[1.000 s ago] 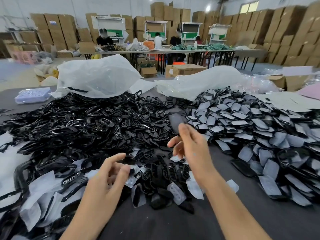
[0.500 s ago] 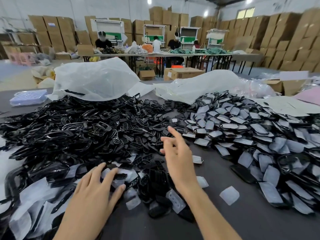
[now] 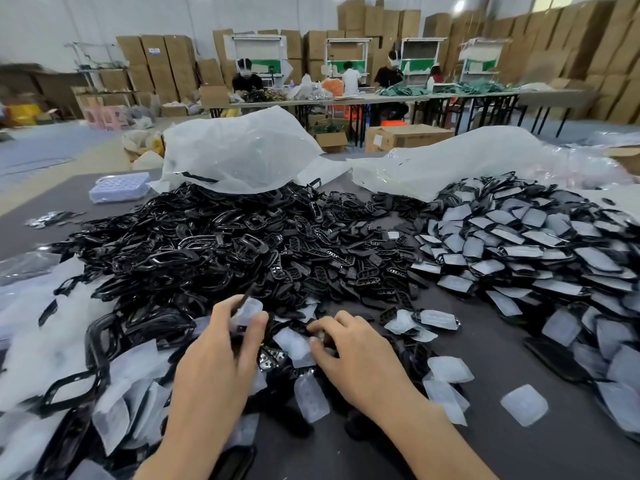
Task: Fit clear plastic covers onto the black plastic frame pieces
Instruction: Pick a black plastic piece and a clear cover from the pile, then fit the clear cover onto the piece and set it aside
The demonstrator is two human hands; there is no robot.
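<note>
While left hand [image 3: 221,355], palm down, pinches clear cover [image 3: 247,308], right hand [image 3: 356,355] grips second cover [image 3: 294,346]

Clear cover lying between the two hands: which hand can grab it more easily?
Probably the right hand. Its fingertips sit right at the edge of the clear cover, while the left hand is busy pinching a different cover together with something thin and black.

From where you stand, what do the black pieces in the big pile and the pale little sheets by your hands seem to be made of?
Black frame pieces: probably hard moulded plastic, glossy; light glints along their curved edges. Clear covers: apparently thin plastic, frosted and translucent; the dark table shows dimly through the loose ones.
</note>
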